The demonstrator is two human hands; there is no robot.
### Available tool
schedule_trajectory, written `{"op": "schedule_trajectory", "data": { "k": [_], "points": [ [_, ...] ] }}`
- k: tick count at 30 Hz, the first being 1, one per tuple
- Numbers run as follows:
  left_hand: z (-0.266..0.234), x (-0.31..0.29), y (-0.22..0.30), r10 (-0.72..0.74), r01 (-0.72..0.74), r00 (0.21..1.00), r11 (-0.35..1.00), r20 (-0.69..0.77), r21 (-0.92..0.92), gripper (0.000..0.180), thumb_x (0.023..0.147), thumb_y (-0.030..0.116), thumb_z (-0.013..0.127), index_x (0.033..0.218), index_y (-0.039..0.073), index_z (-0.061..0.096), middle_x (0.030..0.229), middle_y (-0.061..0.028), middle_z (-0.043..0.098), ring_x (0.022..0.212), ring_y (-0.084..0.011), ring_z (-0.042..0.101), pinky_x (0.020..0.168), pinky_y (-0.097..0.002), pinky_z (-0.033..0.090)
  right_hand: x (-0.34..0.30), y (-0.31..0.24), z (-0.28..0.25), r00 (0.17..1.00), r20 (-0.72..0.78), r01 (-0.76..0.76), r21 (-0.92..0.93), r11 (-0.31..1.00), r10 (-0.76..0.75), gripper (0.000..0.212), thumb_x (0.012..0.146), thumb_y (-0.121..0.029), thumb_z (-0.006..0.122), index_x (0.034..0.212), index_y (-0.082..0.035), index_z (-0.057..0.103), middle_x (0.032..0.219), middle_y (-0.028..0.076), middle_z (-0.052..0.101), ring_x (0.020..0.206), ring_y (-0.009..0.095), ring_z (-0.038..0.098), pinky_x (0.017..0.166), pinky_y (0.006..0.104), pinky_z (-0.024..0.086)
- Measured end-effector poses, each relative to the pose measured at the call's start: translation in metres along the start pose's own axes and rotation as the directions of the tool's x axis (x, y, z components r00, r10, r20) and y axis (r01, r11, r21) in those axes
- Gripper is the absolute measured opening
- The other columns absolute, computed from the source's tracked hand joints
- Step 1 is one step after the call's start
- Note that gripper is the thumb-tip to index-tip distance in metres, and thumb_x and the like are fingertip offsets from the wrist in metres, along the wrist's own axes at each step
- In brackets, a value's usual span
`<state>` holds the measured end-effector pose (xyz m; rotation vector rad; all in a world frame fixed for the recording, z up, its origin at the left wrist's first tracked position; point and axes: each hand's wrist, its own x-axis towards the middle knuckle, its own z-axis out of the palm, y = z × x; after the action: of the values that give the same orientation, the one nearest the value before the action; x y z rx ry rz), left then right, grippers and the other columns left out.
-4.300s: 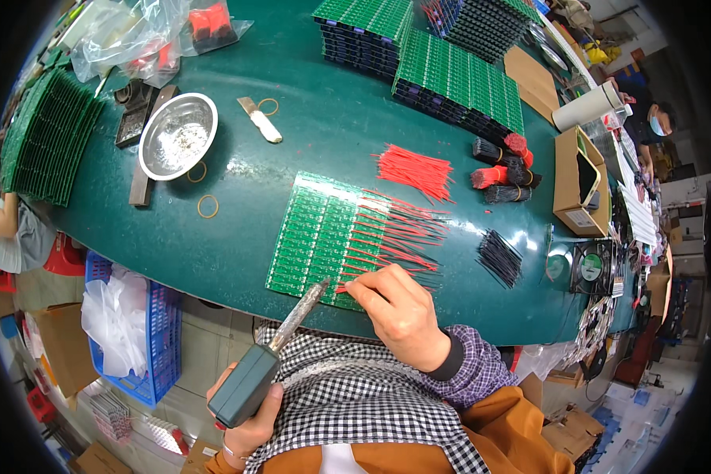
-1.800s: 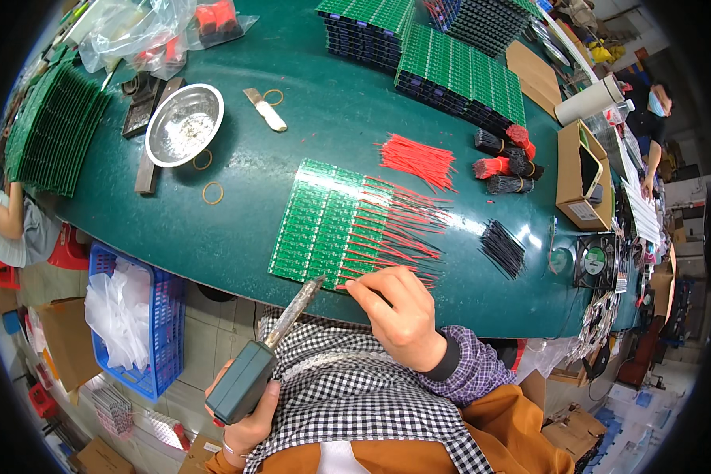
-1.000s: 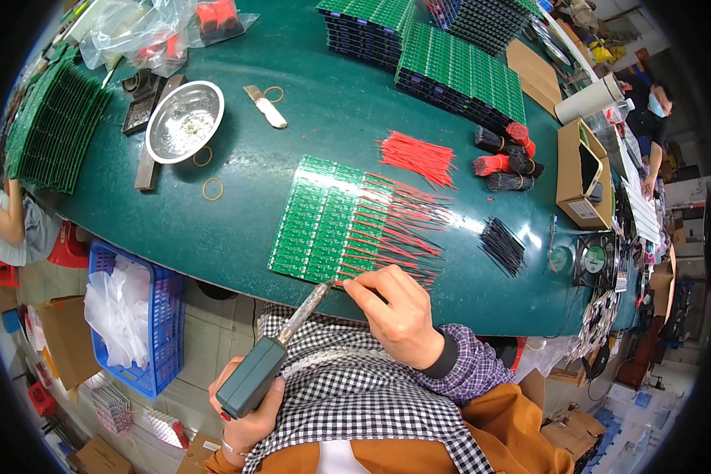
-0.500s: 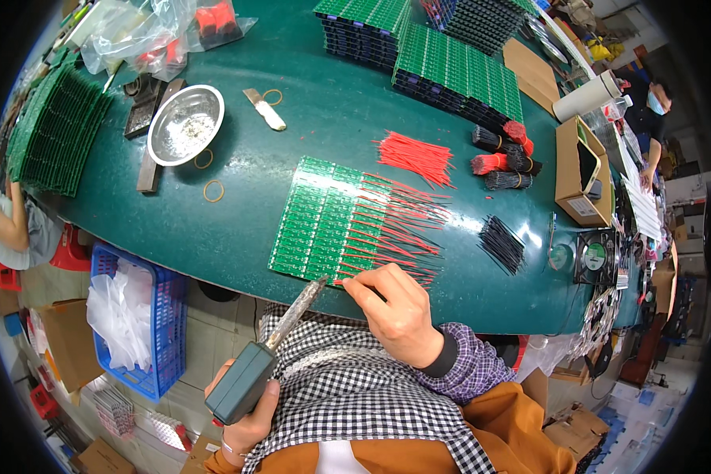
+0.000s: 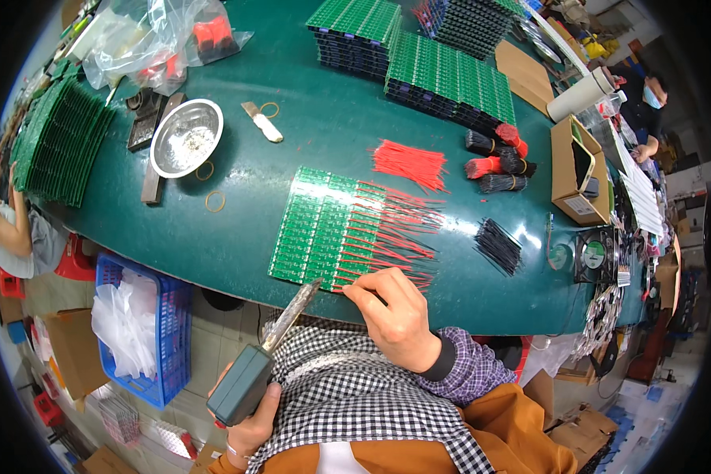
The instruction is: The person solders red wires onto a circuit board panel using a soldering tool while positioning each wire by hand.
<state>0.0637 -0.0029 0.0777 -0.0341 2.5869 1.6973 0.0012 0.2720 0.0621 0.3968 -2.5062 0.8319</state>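
My left hand (image 5: 254, 425) is wrapped round the boxy dark green handle of a soldering iron (image 5: 243, 385). Its long metal tip points up and right, ending at the near edge of a green circuit board panel (image 5: 308, 225). Just right of that tip, my right hand (image 5: 399, 320) is closed in a pinch at the panel's near right corner, on the end of a red wire mostly hidden by the fingers. Rows of red wires (image 5: 395, 237) stick out rightward from the panel. Beyond them lies a loose pile of red wires (image 5: 409, 164), with black wires (image 5: 498, 246) farther right.
Stacked green boards (image 5: 450, 75) stand at the back, others (image 5: 59, 142) at the left. A metal bowl (image 5: 186, 138) sits left of the panel. Wire bundles (image 5: 502, 183), a cardboard box (image 5: 577, 174) and a small fan (image 5: 595, 254) are at right. Two other people are nearby.
The iron's tip has shifted slightly left and down along the panel's near edge. My right hand stays pinched at the same corner. The whole view has shifted a little.
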Motion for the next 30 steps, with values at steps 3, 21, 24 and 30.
{"op": "schedule_trajectory", "data": {
  "k": [3,21,24,30],
  "points": [
    [0.001,-0.010,-0.001,-0.089,0.086,0.994,0.995,-0.058,-0.056,0.028,0.081,0.008,0.083,0.103,-0.004,0.072,0.094,-0.0118,0.071,0.077,-0.0239,0.068,0.069,-0.0364,0.054,0.009,0.004,-0.016,1.000,-0.015,-0.002,-0.012,1.000,0.002,0.028,0.072,0.002,0.074,0.100,-0.001,0.071,0.093,0.008,0.065,0.082,0.025,0.064,0.068,0.0358,0.053],
    [0.013,-0.001,-0.023,-0.209,0.146,0.967,0.924,-0.145,-0.354,0.040,0.085,-0.002,0.077,0.120,-0.006,0.060,0.090,-0.0132,0.065,0.063,-0.0164,0.059,0.055,-0.0316,0.047,0.083,0.105,-0.019,0.999,-0.044,0.009,-0.091,0.996,-0.013,0.022,0.089,-0.007,0.074,0.111,-0.005,0.072,0.115,0.011,0.068,0.107,0.031,0.065,0.086,0.0409,0.057],
    [-0.011,0.002,0.007,-0.286,0.281,0.956,0.956,0.057,0.090,0.033,0.087,0.004,0.078,0.117,-0.002,0.065,0.092,-0.0079,0.069,0.071,-0.0178,0.064,0.066,-0.0330,0.052,0.075,0.087,-0.014,0.996,0.091,0.013,-0.010,1.000,-0.012,0.032,0.089,-0.013,0.076,0.119,-0.004,0.070,0.124,0.015,0.066,0.114,0.035,0.064,0.093,0.0435,0.055],
    [0.025,0.021,0.007,0.058,-0.079,0.996,0.945,-0.074,-0.317,0.032,0.080,0.007,0.088,0.108,-0.001,0.073,0.093,-0.0035,0.076,0.080,-0.0094,0.070,0.073,-0.0259,0.056,0.054,0.071,-0.022,0.974,0.216,-0.045,-0.112,0.993,0.068,0.039,0.085,-0.014,0.081,0.120,-0.003,0.070,0.130,0.020,0.062,0.120,0.039,0.059,0.099,0.0479,0.051]
  ]
}}
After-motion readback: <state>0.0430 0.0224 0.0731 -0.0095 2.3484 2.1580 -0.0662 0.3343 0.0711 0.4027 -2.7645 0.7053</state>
